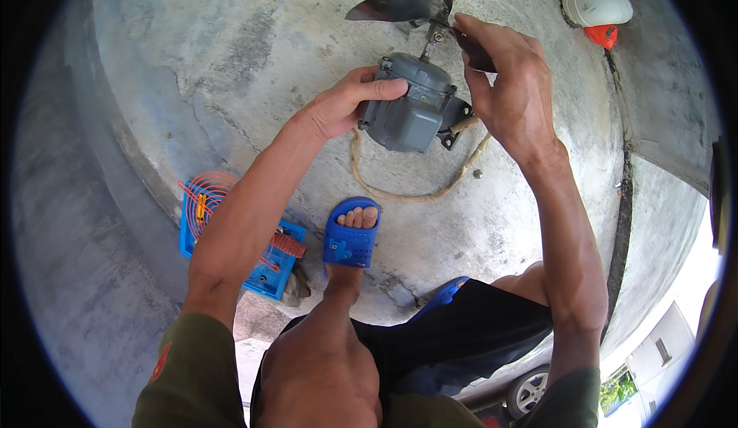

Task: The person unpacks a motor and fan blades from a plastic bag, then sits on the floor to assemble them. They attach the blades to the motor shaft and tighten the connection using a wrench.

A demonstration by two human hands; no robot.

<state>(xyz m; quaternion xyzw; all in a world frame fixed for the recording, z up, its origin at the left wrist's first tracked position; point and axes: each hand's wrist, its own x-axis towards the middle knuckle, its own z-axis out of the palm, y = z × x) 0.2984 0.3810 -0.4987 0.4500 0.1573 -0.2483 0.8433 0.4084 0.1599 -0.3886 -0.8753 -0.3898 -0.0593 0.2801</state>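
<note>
A grey electric motor (415,120) rests on the concrete floor in front of me. My left hand (346,103) grips its left side, with the thumb lying across the housing. From the far end, a metal shaft (428,46) carries a dark fan blade assembly (403,3). My right hand (513,82) has its fingers closed around the right-hand blade, which it partly hides. A black mounting bracket (457,113) sticks out on the motor's right side. Near it a beige cord (430,197) curves in a loop across the floor.
A small nut-like metal piece (478,173) lies right of the cord. At lower left a blue crate (270,280) holds coiled orange tubing (207,197) and tools. My blue-sandaled foot (350,232) stands nearby. A white pipe end (603,7) juts out at upper right.
</note>
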